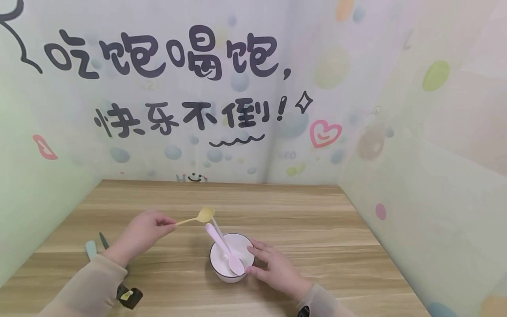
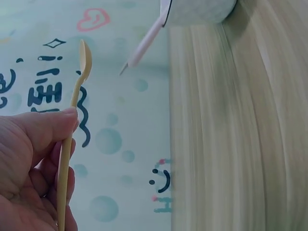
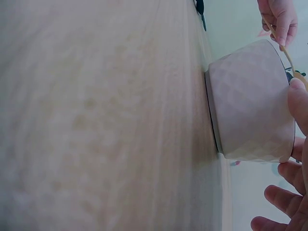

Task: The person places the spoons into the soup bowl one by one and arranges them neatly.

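In the head view my left hand pinches a yellow spoon by its handle, its bowl end above and behind the white bowl. The left wrist view shows the spoon's handle between thumb and curled fingers. A white bowl with a dark rim stands upright on the table. Inside it lean a pink spoon and a thin pale-handled utensil, whose lower end is hidden. My right hand holds the bowl's right side, thumb and fingers spread at the rim. The right wrist view shows the bowl's faceted outer wall.
On the table's left side lie a light teal utensil handle and a dark green one, partly behind my left arm. The wooden table meets a printed back wall and side walls.
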The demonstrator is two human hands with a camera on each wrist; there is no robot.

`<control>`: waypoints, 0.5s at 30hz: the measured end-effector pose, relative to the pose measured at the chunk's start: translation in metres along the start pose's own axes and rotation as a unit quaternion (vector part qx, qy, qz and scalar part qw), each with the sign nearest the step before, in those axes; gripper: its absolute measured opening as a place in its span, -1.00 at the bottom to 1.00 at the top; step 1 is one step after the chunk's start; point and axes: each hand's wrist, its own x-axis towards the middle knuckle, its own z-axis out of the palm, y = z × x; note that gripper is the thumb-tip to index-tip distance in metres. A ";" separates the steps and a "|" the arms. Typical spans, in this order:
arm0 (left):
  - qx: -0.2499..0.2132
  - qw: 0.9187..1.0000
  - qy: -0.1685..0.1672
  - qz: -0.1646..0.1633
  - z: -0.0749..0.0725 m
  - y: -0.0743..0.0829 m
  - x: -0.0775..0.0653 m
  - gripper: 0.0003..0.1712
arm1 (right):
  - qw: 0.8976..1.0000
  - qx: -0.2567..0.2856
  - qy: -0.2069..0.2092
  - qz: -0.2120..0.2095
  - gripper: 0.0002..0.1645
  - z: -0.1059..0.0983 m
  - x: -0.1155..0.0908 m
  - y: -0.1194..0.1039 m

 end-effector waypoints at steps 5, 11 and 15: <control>0.004 1.000 -0.002 0.012 0.002 0.010 -0.001 -0.85 | 1.000 -0.002 0.000 -0.002 -0.20 0.000 0.000 0.000; 0.000 1.000 -0.011 0.029 0.005 0.017 -0.001 -0.91 | 1.000 -0.002 0.001 -0.004 -0.20 0.000 0.000 0.000; -0.002 0.999 -0.015 0.037 0.007 0.021 -0.001 -0.93 | 1.000 -0.003 0.001 -0.003 -0.20 0.000 0.000 0.000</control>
